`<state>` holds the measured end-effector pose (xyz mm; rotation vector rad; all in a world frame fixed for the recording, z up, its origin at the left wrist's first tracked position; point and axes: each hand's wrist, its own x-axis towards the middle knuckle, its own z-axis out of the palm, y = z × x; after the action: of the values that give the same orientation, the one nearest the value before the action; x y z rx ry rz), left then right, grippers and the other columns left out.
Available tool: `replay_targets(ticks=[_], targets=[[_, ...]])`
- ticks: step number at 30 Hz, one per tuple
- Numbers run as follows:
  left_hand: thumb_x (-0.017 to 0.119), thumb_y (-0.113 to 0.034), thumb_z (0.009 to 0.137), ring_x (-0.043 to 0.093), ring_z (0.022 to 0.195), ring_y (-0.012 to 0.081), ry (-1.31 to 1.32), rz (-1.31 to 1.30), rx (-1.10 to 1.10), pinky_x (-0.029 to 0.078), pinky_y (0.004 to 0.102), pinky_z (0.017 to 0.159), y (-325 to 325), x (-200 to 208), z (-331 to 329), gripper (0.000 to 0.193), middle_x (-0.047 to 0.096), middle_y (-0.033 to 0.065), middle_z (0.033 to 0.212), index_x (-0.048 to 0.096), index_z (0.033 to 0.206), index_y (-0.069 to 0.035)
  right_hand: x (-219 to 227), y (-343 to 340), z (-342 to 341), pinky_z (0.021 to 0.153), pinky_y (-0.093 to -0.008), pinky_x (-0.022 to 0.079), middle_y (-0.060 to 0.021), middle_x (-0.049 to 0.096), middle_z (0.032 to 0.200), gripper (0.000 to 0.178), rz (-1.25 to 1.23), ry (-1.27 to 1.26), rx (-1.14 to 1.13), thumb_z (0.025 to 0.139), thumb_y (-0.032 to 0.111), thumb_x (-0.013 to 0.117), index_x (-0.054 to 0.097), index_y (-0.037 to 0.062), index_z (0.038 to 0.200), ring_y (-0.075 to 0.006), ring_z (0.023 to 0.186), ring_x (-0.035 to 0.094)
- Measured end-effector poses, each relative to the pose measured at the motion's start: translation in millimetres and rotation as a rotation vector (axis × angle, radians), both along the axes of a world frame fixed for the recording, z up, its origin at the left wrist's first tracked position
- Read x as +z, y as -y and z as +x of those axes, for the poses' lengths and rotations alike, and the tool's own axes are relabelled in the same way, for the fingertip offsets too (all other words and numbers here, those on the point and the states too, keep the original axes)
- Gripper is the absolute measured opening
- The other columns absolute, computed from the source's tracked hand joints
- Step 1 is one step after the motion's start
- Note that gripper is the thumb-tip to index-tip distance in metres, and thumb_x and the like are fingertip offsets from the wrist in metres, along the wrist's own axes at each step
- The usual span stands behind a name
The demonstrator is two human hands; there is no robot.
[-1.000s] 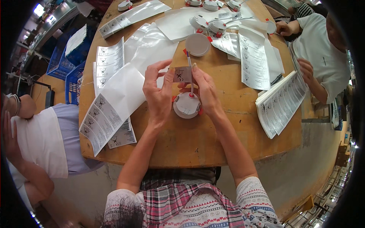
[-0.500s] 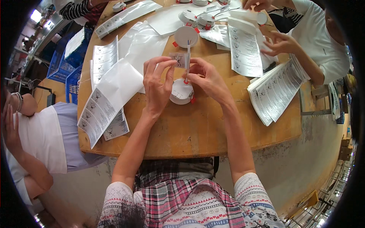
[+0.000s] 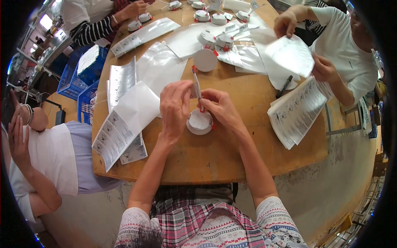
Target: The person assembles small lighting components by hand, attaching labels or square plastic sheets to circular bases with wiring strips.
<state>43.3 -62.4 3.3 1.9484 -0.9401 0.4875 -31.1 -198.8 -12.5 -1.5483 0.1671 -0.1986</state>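
A round white light fitting [image 3: 200, 122] with red spring clips lies on the wooden table between my hands. Its white cable [image 3: 196, 80] stands upright, with coloured wire ends at the top. My right hand [image 3: 221, 108] is closed low on this cable, just above the fitting. At the cable's upper part, my left hand [image 3: 175, 106] is closed on a small printed label [image 3: 193, 92], which its fingers mostly hide. Just beyond my hands is another round white fitting [image 3: 205, 60], tilted, with red clips.
Printed label sheets [image 3: 115, 134] and clear backing sheets lie to the left. A stack of label sheets [image 3: 294, 113] and a black marker [image 3: 284, 86] are at the right. Several fittings [image 3: 224, 41] stand farther back. Co-workers sit around; the right one holds a sheet [image 3: 290, 54]. Blue crates [image 3: 73, 78] stand left.
My left fingers have closed in around the label and cable. The cable's top leans further left. The right co-worker has lifted a sheet, and a marker now shows. The whole view has shifted slightly.
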Motion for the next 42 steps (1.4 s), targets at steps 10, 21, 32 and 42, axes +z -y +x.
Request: replay_targets(ticks=[10, 21, 32, 42], targets=[[0.064, -0.007, 0.076, 0.056, 0.088, 0.0265, 0.044, 0.111, -0.041, 0.04, 0.0364, 0.083, -7, 13, 2, 0.015, 0.062, 0.007, 0.091, 0.063, 0.091, -0.005, -1, -14, -5, 0.062, -0.0248, 0.049, -0.0072, 0.063, 0.075, 0.019, -0.011, -0.001, -0.085, 0.086, 0.009, 0.055, 0.06, -0.0042, 0.099, -0.0101, 0.065, 0.058], [0.066, -0.007, 0.074, 0.056, 0.086, 0.0265, 0.039, 0.183, -0.033, 0.04, 0.0363, 0.081, -12, 23, 8, 0.013, 0.062, 0.0072, 0.087, 0.062, 0.087, -0.005, -3, -20, -3, 0.061, -0.0249, 0.049, -0.0061, 0.063, 0.072, 0.017, -0.029, 0.059, -0.061, 0.086, 0.009, 0.056, 0.061, -0.0023, 0.098, -0.0098, 0.063, 0.057], [0.065, -0.006, 0.076, 0.061, 0.079, 0.0191, -0.464, 0.252, -0.197, 0.046, 0.0318, 0.073, -20, 44, 19, 0.013, 0.063, 0.0089, 0.079, 0.058, 0.085, 0.001, 11, -31, -9, 0.058, -0.0253, 0.049, -0.0071, 0.063, 0.069, 0.016, -0.104, -0.001, -0.118, 0.084, 0.007, 0.057, 0.062, -0.0038, 0.095, -0.0104, 0.062, 0.06], [0.066, -0.008, 0.077, 0.061, 0.077, 0.016, -0.523, 0.272, -0.245, 0.047, 0.0296, 0.077, -26, 46, 22, 0.014, 0.064, 0.0075, 0.077, 0.059, 0.085, 0.001, 16, -38, -10, 0.057, -0.0242, 0.048, -0.0068, 0.063, 0.068, 0.014, -0.108, -0.049, -0.151, 0.083, 0.006, 0.058, 0.062, -0.0037, 0.092, -0.0101, 0.06, 0.059]])
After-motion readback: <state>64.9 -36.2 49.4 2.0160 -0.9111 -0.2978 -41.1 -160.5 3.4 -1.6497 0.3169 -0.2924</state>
